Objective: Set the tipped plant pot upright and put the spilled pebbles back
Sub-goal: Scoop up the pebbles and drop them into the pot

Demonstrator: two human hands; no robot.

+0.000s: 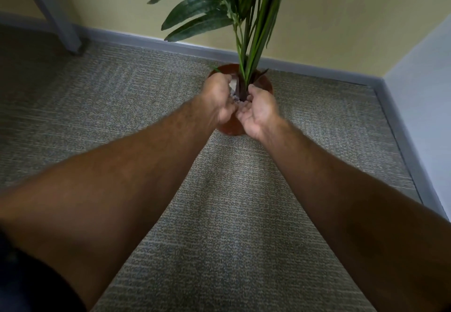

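Observation:
A brown round plant pot [266,84] stands upright on the carpet near the room's corner, with tall green leafy stems [246,50] rising from its middle. Both my hands hover over the pot's mouth and cover most of it. My left hand [218,99] is curled, fingers bent inward. My right hand [260,110] is cupped, palm turned up toward the left hand. Small pale grey pebbles [234,99] show in the gap between the two hands, at the foot of the stems. Whether they lie in my hands or in the pot is unclear.
Grey woven carpet [219,201] covers the floor. A grey skirting board [146,43] runs along the yellow wall behind the pot and down the right side. A grey furniture leg [63,30] stands at the far left. No loose pebbles show on the carpet.

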